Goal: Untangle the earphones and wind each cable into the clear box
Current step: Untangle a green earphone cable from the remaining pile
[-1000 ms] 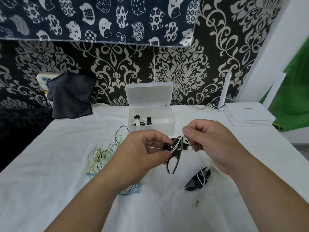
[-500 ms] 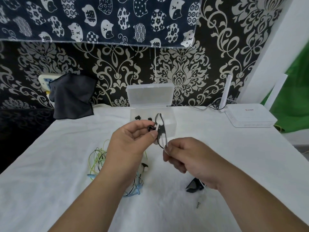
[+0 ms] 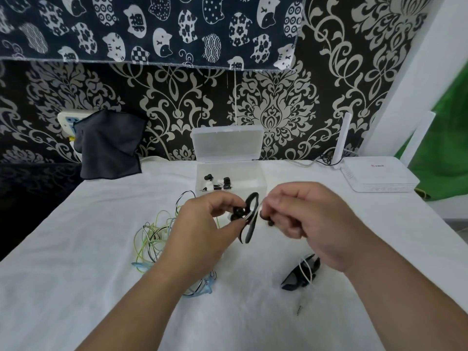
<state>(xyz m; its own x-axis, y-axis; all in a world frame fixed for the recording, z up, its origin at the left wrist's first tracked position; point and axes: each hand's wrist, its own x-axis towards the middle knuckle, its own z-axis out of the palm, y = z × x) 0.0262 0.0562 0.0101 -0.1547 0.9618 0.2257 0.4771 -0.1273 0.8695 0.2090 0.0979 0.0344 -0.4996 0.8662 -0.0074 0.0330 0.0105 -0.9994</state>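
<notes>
- Tangle of green, blue and black cables (image 3: 152, 239): lies on the white cloth (image 3: 76, 249), nearer the camera than the clear box (image 3: 255, 173) and to its left. Its right part is hidden behind the left forearm (image 3: 141, 300), so the strands cannot be counted.
- Small earphone parts (image 3: 217, 184): black and white, on the floor of the clear box, seen through its frosted wall (too small to sort). The lid (image 3: 226, 144) stands open at the back.
- Black-and-white cable loop (image 3: 249, 228): held in the air just in front of the clear box, with its ends hidden inside both hands.
- Left hand (image 3: 202, 224): fingers curled, thumb and fingertip pinching a black earbud (image 3: 238, 213) at the loop's left side.
- Right hand (image 3: 306, 221): fingers curled, pinching the loop's right edge. A dark bit below the fingers is blurred.
- Wound black bundle (image 3: 302, 272): wrapped with white cable, on the cloth in front and to the right of the clear box, apart from the right hand.
- Small dark piece (image 3: 299, 310): nearer the camera than the bundle, too small to name.
</notes>
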